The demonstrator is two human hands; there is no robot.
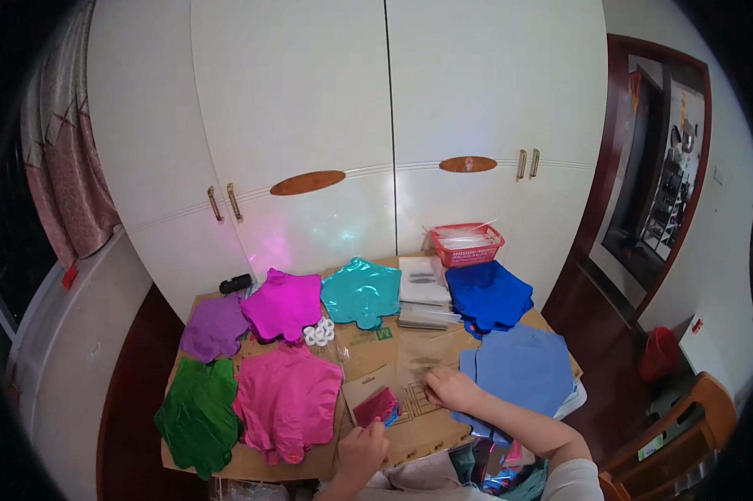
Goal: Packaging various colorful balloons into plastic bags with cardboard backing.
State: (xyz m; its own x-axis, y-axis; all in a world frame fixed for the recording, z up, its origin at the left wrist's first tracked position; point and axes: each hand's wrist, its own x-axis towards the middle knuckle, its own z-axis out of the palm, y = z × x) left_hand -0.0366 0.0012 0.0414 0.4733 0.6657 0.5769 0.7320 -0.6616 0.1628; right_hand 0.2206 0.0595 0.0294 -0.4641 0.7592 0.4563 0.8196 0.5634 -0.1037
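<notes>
My left hand [364, 451] is closed on a small folded foil balloon [375, 406], pink with a blue edge, near the front middle of the table. To its right my right hand [451, 389] has its fingers pinched together at the lower edge of a clear plastic bag [421, 357] with a grey printed patch. Flat foil balloons lie around: pink [289, 397], green [199, 413], purple [214, 326], magenta [283, 304], teal [361, 290] and dark blue [489, 294]. Light blue sheets [522, 376] lie under my right forearm.
Cardboard [364, 355] covers the table. White rings [319, 332] sit mid-table. Stacks of clear bags [425, 280] and a red basket [466, 247] of white sticks stand at the back, before a white wardrobe [309, 100]. A wooden chair [685, 434] is at the right.
</notes>
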